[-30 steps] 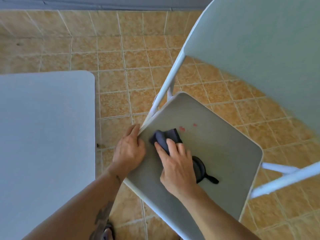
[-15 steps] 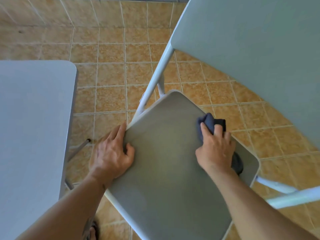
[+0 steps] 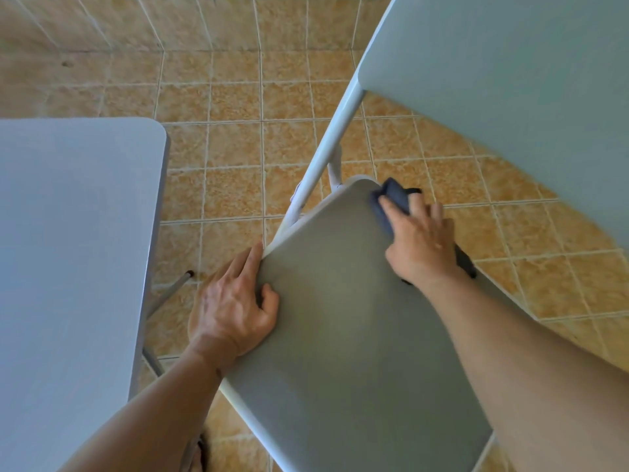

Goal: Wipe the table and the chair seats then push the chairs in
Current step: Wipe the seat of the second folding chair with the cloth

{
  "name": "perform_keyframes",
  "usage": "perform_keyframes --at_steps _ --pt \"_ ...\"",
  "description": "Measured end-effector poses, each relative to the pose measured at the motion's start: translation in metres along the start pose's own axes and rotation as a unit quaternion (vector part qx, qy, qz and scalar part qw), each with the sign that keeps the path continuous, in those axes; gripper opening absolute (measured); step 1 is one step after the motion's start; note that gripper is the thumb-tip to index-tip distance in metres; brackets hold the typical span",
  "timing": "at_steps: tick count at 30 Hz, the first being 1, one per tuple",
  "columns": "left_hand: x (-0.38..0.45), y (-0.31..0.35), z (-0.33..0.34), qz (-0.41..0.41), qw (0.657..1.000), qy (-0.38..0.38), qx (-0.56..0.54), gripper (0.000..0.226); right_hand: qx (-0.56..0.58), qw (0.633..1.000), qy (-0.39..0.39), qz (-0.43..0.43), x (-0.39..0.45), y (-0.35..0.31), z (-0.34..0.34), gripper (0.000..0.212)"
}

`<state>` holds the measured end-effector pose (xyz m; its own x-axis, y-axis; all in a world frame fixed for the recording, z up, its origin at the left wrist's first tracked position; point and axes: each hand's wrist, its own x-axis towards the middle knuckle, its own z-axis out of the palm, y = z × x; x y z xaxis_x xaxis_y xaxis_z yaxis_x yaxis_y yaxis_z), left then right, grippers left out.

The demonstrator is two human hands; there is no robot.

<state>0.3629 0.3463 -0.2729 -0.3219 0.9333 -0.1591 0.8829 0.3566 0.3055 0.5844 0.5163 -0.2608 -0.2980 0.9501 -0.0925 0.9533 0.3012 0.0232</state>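
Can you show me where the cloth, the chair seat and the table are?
dark blue cloth (image 3: 394, 195), head view, its top fold.
chair seat (image 3: 340, 318), head view, bare middle.
table (image 3: 68, 233), head view, bare top.

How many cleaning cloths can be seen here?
1. A dark blue cloth lies under the right hand at the far corner of the chair seat. More cloths could be out of view.

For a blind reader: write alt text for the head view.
The right hand presses a dark cloth on the chair seat at its far corner; the left hand grips its left edge. A table stands left.
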Motion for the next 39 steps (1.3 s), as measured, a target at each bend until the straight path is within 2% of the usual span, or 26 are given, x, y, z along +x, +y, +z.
perform_keyframes --at_steps 2,4,6,9,11,16,19,21,26,30,33,39 --pt "0.0 -0.001 -0.001 -0.002 1.0 -0.001 0.002 0.071 -0.022 0.997 -0.039 0.058 0.006 0.016 -0.004 0.074" --pt "0.0 -0.001 0.0 -0.004 1.0 -0.004 0.004 0.071 -0.003 0.996 -0.05 0.069 0.002 0.006 -0.009 0.07" --pt "0.0 -0.001 0.0 0.0 1.0 -0.006 -0.002 0.07 0.026 0.999 -0.027 0.025 -0.015 -0.027 -0.009 0.071" --pt "0.005 -0.002 -0.004 -0.005 1.0 0.006 -0.01 0.07 0.048 0.994 0.007 -0.1 -0.035 -0.083 -0.004 0.077" --pt "0.008 -0.001 -0.004 -0.007 1.0 0.007 -0.012 0.07 0.053 0.992 0.023 -0.112 -0.021 -0.084 -0.004 0.077" --pt "0.002 0.0 0.004 -0.005 1.0 -0.007 -0.006 0.069 0.031 0.998 0.026 -0.05 0.018 -0.026 0.003 0.076" --pt "0.002 -0.006 0.004 -0.007 1.0 -0.008 -0.004 0.07 0.054 0.998 0.012 0.04 0.019 -0.025 0.001 0.076" --pt "0.002 -0.006 0.005 -0.006 1.0 -0.01 -0.003 0.07 0.076 0.995 0.02 0.065 0.003 -0.038 -0.004 0.074" --pt "0.004 -0.004 0.006 -0.004 1.0 -0.009 -0.01 0.071 0.082 0.994 0.045 -0.056 -0.084 -0.105 0.006 0.078" --pt "0.005 -0.009 0.006 -0.009 1.0 -0.006 -0.013 0.071 0.069 0.992 0.033 -0.096 -0.09 -0.09 0.007 0.077" --pt "0.005 -0.008 0.006 -0.005 1.0 -0.008 -0.013 0.07 0.025 0.999 0.018 -0.036 -0.094 -0.042 0.004 0.077" --pt "0.007 -0.005 0.003 0.002 1.0 0.001 -0.018 0.068 -0.039 0.983 -0.036 0.174 -0.139 0.055 0.001 0.084"
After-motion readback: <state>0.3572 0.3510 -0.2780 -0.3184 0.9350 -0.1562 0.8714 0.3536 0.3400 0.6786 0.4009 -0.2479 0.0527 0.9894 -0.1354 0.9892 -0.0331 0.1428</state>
